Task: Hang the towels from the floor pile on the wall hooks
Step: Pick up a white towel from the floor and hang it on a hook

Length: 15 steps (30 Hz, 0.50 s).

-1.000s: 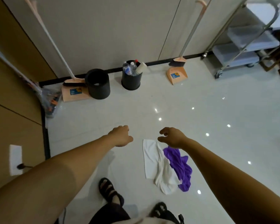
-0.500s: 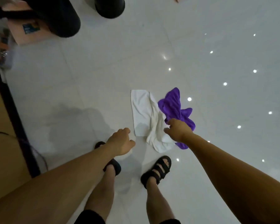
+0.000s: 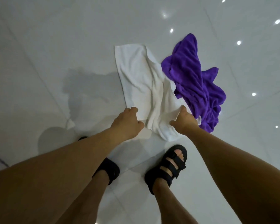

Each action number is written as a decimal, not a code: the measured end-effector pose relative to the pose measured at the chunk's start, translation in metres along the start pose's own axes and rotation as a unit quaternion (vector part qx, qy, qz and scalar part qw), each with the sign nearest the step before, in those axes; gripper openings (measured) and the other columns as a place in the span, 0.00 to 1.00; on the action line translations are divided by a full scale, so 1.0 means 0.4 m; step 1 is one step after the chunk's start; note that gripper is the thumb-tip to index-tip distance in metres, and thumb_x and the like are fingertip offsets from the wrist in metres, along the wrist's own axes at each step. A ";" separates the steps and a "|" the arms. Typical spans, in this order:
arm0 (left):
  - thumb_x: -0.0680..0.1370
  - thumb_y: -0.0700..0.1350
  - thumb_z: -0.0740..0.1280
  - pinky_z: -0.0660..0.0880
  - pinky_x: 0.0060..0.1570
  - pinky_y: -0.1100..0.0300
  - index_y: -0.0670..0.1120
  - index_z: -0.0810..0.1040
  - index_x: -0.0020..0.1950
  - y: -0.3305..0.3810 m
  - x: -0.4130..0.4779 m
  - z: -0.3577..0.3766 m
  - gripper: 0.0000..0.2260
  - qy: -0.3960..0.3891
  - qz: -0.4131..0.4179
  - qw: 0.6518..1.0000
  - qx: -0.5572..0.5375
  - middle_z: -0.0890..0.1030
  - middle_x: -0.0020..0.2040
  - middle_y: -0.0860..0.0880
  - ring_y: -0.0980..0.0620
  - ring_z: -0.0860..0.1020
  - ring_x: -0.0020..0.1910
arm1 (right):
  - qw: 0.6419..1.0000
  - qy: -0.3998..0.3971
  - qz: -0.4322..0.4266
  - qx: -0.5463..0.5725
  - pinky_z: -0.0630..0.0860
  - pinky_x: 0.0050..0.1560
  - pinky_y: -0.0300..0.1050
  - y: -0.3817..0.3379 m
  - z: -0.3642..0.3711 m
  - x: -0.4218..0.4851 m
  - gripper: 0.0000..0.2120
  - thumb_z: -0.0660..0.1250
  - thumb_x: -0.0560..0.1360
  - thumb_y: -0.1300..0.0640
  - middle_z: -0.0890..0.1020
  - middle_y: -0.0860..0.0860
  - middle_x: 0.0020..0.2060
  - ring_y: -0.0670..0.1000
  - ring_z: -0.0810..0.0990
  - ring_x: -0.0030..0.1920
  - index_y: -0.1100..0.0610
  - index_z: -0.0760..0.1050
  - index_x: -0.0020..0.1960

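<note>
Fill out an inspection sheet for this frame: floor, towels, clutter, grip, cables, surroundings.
Surface: glossy white tile floor, with light spots reflected on it and a faint shadow left of the towels.
Job's things: white towel lies stretched away from the person; purple towel is crumpled and touches its right side. Both are on the floor.
Clutter: nothing seen.
Grip: left hand and right hand each hold the white towel's near end, fingers curled.
Cables: nothing seen.
Surroundings: black sandals on the person's feet; wall hooks out of view.
</note>
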<state>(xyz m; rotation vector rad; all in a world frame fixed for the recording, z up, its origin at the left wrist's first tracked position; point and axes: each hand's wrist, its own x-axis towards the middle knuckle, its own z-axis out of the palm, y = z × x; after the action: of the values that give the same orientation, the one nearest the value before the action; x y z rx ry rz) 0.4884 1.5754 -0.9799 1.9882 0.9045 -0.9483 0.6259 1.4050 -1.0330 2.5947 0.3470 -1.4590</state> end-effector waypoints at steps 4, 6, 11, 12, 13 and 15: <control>0.77 0.51 0.63 0.70 0.61 0.50 0.47 0.59 0.75 0.007 -0.055 -0.044 0.28 -0.003 0.002 1.000 -0.011 0.68 0.68 0.44 0.43 0.70 0.64 | 0.998 0.000 -0.055 0.041 0.74 0.57 0.52 -0.028 -0.018 -0.076 0.12 0.60 0.75 0.53 0.83 0.51 0.50 0.55 0.80 0.50 0.54 0.80 0.53; 0.77 0.52 0.64 0.70 0.61 0.51 0.48 0.58 0.75 0.019 -0.100 -0.084 0.28 -0.005 0.007 1.000 -0.010 0.68 0.68 0.45 0.44 0.70 0.64 | 0.992 0.042 -0.072 0.097 0.74 0.51 0.49 -0.053 -0.060 -0.130 0.11 0.62 0.74 0.53 0.83 0.52 0.46 0.55 0.80 0.48 0.56 0.80 0.48; 0.77 0.52 0.63 0.70 0.60 0.53 0.50 0.58 0.75 0.036 -0.149 -0.172 0.28 0.032 0.030 0.999 -0.017 0.68 0.70 0.48 0.46 0.71 0.64 | 0.994 0.042 -0.053 0.091 0.67 0.66 0.54 -0.060 -0.139 -0.167 0.33 0.68 0.74 0.48 0.69 0.56 0.70 0.58 0.68 0.69 0.57 0.63 0.74; 0.77 0.52 0.63 0.70 0.61 0.53 0.50 0.58 0.75 0.033 -0.139 -0.174 0.28 0.040 0.033 0.998 -0.021 0.68 0.70 0.48 0.46 0.71 0.64 | 0.995 0.030 -0.051 0.079 0.67 0.68 0.56 -0.060 -0.138 -0.150 0.36 0.69 0.73 0.47 0.65 0.57 0.72 0.59 0.65 0.71 0.57 0.59 0.76; 0.78 0.52 0.63 0.70 0.61 0.53 0.50 0.58 0.75 0.028 -0.121 -0.169 0.28 0.042 0.032 0.998 -0.025 0.68 0.70 0.48 0.46 0.71 0.64 | 0.996 0.021 -0.050 0.067 0.66 0.69 0.57 -0.061 -0.129 -0.129 0.39 0.70 0.73 0.46 0.63 0.57 0.73 0.60 0.63 0.72 0.56 0.57 0.76; 0.78 0.51 0.63 0.70 0.62 0.52 0.49 0.58 0.75 0.012 -0.074 -0.139 0.28 0.036 0.028 0.999 -0.023 0.68 0.70 0.47 0.46 0.71 0.64 | 0.997 0.013 -0.064 0.045 0.65 0.70 0.57 -0.066 -0.085 -0.074 0.42 0.71 0.72 0.43 0.60 0.56 0.74 0.59 0.61 0.73 0.54 0.55 0.77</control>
<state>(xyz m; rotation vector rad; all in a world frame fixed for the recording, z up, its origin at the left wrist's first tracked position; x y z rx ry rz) 0.4955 1.6114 -0.9286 2.0078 0.8968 -0.8224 0.6320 1.4348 -0.9903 2.7101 0.4705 -1.5153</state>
